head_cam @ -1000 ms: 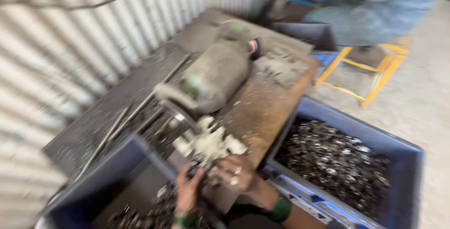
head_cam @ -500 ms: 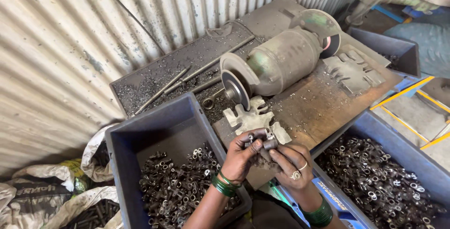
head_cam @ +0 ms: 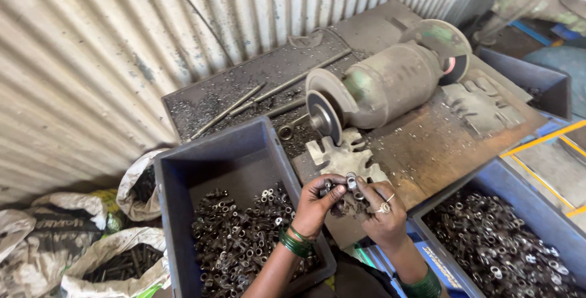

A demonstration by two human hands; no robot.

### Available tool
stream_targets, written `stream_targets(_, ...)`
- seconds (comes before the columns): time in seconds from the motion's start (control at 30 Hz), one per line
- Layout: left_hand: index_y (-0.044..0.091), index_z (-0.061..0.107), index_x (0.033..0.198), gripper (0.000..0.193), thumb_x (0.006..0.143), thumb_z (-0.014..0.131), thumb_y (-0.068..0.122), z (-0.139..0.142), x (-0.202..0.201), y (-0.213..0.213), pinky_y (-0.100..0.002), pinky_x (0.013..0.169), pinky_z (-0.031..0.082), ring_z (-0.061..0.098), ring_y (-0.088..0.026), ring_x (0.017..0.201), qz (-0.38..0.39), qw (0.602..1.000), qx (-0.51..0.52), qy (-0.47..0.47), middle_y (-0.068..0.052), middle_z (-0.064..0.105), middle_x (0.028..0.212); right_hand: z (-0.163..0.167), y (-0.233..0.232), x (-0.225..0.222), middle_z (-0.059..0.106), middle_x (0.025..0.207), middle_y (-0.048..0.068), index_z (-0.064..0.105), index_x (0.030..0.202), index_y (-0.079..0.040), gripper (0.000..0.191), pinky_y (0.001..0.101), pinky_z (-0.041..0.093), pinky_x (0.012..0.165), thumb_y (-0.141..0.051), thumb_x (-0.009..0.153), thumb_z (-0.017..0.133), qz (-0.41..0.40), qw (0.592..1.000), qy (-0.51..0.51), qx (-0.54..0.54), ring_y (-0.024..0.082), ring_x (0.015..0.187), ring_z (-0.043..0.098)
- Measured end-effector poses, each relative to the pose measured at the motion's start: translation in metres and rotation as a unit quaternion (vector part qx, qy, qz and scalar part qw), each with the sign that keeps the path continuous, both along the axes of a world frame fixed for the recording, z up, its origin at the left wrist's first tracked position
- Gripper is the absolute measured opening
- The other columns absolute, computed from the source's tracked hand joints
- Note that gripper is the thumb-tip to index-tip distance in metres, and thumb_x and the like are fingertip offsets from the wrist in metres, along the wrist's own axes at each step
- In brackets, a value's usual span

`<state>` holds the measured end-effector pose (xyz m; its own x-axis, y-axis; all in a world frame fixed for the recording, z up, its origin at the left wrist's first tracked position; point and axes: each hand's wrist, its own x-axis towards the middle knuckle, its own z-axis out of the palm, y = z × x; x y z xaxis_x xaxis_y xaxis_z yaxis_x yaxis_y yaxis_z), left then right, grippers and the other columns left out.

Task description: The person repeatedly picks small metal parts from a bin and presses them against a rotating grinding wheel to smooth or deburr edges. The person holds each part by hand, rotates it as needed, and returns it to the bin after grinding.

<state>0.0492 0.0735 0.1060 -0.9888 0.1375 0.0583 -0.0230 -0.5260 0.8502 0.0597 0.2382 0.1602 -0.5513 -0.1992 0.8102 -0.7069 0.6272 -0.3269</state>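
My left hand (head_cam: pixel 317 203) and my right hand (head_cam: pixel 379 212) meet at the front edge of the metal workbench (head_cam: pixel 427 145), both pinching a small metal part (head_cam: pixel 350 183) between the fingertips. Green bangles sit on both wrists and a ring on the right hand. Just beyond the fingers lies a pale jagged metal plate (head_cam: pixel 342 154), in front of the grinding wheel (head_cam: pixel 322 115) of a bench grinder (head_cam: pixel 384 84).
A blue bin (head_cam: pixel 183 176) holding several small metal parts stands at the left; another blue bin (head_cam: pixel 525 194) of parts is at the right. Metal rods (head_cam: pixel 244 103) lie behind, against a corrugated wall (head_cam: pixel 122 42). Sacks (head_cam: pixel 91 255) sit at the lower left.
The view swung left and steadied, from the grinder and a seated person at the right to the left bin. Both hands stay together at the bench edge on the small part.
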Motion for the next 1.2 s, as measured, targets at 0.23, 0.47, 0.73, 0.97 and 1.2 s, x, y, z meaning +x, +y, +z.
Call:
stream_targets(0.23, 0.007, 0.069, 0.116, 0.020, 0.098, 0.072, 0.015, -0.023, -0.001, -0.038, -0.022, 0.057, 0.048, 0.060, -0.007, 0.069, 0.076, 0.996, 0.020, -0.032, 0.001, 0.066, 0.090, -0.016, -0.043, -0.030, 0.071, 0.096, 0.008, 0.068, 0.111, -0.005, 0.039, 0.0320, 0.056, 0.073, -0.002, 0.073, 0.077, 0.092, 0.968, -0.223, -0.074, 0.023, 0.082, 0.070)
stream_targets(0.47, 0.008, 0.061, 0.133, 0.041, 0.092, 0.056, 0.009, -0.047, -0.007, -0.101, -0.032, 0.065, 0.060, 0.072, -0.011, 0.086, 0.272, 0.901, 0.179, -0.288, -0.004, 0.071, 0.113, -0.030, -0.138, -0.129, 0.066, 0.090, 0.005, 0.065, 0.110, -0.005, 0.014, 0.0299, 0.055, 0.067, -0.013, 0.098, 0.068, 0.312, 0.432, -0.626, -0.570, 0.015, 0.078, 0.063)
stream_targets(0.73, 0.008, 0.056, 0.144, 0.057, 0.089, 0.058, -0.007, -0.061, -0.015, -0.114, -0.027, 0.065, 0.054, 0.063, -0.014, 0.078, 0.342, 0.910, 0.091, -0.215, -0.009, 0.070, 0.121, 0.007, -0.228, -0.193, 0.064, 0.085, 0.006, 0.063, 0.103, -0.010, 0.008, 0.0304, 0.055, 0.063, -0.010, 0.095, 0.065, 0.200, 0.401, -0.623, -0.641, 0.017, 0.072, 0.062)
stream_targets(0.97, 0.001, 0.064, 0.134, 0.046, 0.090, 0.066, -0.011, -0.059, -0.021, -0.113, -0.028, 0.083, 0.063, 0.071, -0.014, 0.091, 0.301, 0.939, 0.051, -0.156, -0.011, 0.071, 0.121, 0.030, -0.250, -0.203, 0.071, 0.097, 0.008, 0.066, 0.107, -0.005, 0.015, 0.0309, 0.063, 0.075, -0.013, 0.096, 0.060, 0.156, 0.559, -0.587, -0.564, 0.019, 0.085, 0.073)
stream_targets(1.2, 0.008, 0.065, 0.136, 0.057, 0.083, 0.072, -0.011, -0.068, -0.015, -0.127, -0.031, 0.092, 0.062, 0.072, -0.018, 0.101, 0.373, 0.886, -0.269, -0.054, -0.008, 0.070, 0.114, -0.038, -0.187, -0.117, 0.074, 0.086, 0.007, 0.071, 0.114, -0.005, 0.027, 0.0212, 0.057, 0.058, -0.023, 0.095, 0.064, 0.192, 0.886, -0.422, 0.008, 0.011, 0.071, 0.069)
